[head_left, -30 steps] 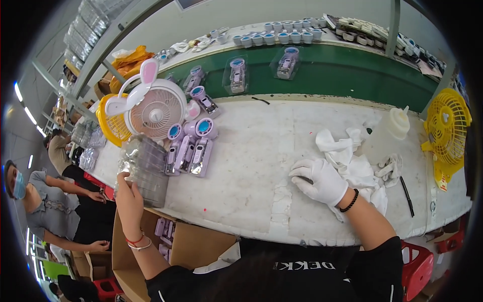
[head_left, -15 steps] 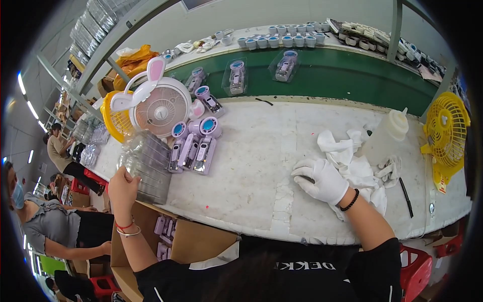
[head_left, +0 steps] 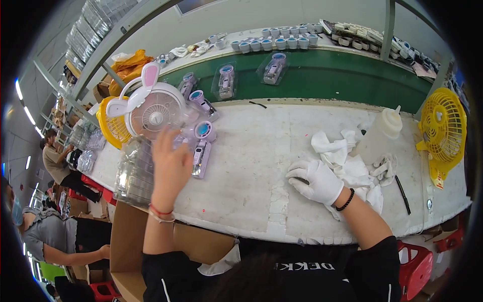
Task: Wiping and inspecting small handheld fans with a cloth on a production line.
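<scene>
My bare left hand [head_left: 172, 163] is over a group of purple handheld fans, its fingers apart and slightly blurred; I see nothing in it. It covers part of the group. One purple handheld fan [head_left: 201, 157] with a blue centre lies just right of it. On its left stands a stack of clear plastic trays [head_left: 135, 173]. My right hand [head_left: 317, 182], in a white glove, rests on the white table [head_left: 241, 161] with curled fingers. A small dark patch shows between thumb and fingers, too small to name. White cloths [head_left: 352, 168] lie beside it.
A rabbit-eared fan [head_left: 156, 113] stands far left, a yellow fan [head_left: 443, 133] at right. Near the cloths are a squeeze bottle [head_left: 382, 132] and a black pen [head_left: 402, 194]. Packed fans sit on the green belt [head_left: 322, 75]. An open carton [head_left: 126, 236] stands below the table's edge.
My left hand has moved right, from the clear plastic trays to the purple handheld fans, and its fingers have spread. My right hand keeps its place on the table.
</scene>
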Demonstrator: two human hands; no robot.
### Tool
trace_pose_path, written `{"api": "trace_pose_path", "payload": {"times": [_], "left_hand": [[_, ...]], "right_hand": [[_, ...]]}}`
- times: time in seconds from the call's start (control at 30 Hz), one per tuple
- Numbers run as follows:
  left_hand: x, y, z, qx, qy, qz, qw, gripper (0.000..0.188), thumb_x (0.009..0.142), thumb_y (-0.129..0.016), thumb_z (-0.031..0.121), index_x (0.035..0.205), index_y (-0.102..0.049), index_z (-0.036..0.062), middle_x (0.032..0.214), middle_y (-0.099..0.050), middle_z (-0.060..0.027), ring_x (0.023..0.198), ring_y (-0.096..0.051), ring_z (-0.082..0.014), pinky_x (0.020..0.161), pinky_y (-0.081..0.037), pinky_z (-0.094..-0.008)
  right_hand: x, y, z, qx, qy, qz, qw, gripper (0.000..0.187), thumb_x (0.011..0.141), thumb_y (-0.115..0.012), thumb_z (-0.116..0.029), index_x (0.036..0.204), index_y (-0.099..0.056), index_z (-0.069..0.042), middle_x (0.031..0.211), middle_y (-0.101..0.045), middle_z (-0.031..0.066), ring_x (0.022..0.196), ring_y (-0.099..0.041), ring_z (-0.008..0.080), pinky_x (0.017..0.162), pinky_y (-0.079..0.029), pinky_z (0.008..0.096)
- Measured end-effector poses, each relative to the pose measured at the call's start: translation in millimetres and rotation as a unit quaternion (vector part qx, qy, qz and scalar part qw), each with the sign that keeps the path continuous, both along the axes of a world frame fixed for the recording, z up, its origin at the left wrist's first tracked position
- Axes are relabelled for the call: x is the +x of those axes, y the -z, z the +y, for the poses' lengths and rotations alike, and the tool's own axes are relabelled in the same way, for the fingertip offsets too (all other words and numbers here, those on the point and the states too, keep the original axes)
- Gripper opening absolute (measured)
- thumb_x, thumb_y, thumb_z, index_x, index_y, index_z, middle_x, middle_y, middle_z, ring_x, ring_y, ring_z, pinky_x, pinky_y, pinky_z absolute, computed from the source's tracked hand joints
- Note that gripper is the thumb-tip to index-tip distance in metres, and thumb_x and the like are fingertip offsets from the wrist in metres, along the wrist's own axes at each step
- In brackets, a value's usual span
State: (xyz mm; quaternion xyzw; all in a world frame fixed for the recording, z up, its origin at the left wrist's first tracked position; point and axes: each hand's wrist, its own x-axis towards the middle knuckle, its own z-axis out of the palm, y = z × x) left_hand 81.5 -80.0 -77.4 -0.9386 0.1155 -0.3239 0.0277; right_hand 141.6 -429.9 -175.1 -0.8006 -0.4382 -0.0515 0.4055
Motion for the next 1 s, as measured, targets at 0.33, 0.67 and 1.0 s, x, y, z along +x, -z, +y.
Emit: {"api": "trace_pose_path", "payload": {"times": [0.33, 0.67, 1.0], "left_hand": [[23.3, 53.0, 22.4, -0.276, 0.022, 0.295, 0.915, 0.057, 0.084, -0.070, 0.029, 0.134, -0.049, 0.0105, 0.144, -0.036, -0.0247, 0.131, -0.040, -0.0427, 0.103, -0.041, -0.0426], [54.3, 44.8, -54.0, -0.176, 0.133, 0.405, 0.887, 0.083, 0.078, -0.073, 0.050, 0.145, -0.039, 0.0147, 0.152, -0.015, -0.0353, 0.127, -0.046, -0.0488, 0.099, -0.045, -0.0413], [272.7, 76.4, -181.2, -0.213, 0.227, 0.215, 0.926, 0.053, 0.090, -0.059, 0.043, 0.132, -0.056, 0.0108, 0.150, -0.026, -0.0330, 0.128, -0.042, -0.0493, 0.106, -0.039, -0.0431]], "right_hand": [[1.1, 0.6, 0.0, -0.012, -0.007, -0.006, 1.000, 0.010, 0.081, -0.066, -0.012, 0.088, -0.068, -0.005, 0.094, -0.067, 0.0087, 0.082, -0.063, 0.0305, 0.071, -0.051, 0.0379], [9.8, 3.1, -0.8, -0.011, -0.007, -0.007, 1.000, 0.009, 0.081, -0.067, -0.010, 0.088, -0.067, -0.005, 0.094, -0.066, 0.0101, 0.080, -0.063, 0.0305, 0.070, -0.051, 0.0383], [2.7, 5.4, 0.8, 0.001, -0.014, -0.038, 0.999, 0.009, 0.080, -0.065, -0.017, 0.084, -0.067, -0.009, 0.092, -0.064, 0.0078, 0.087, -0.060, 0.0289, 0.077, -0.050, 0.0398]]}}
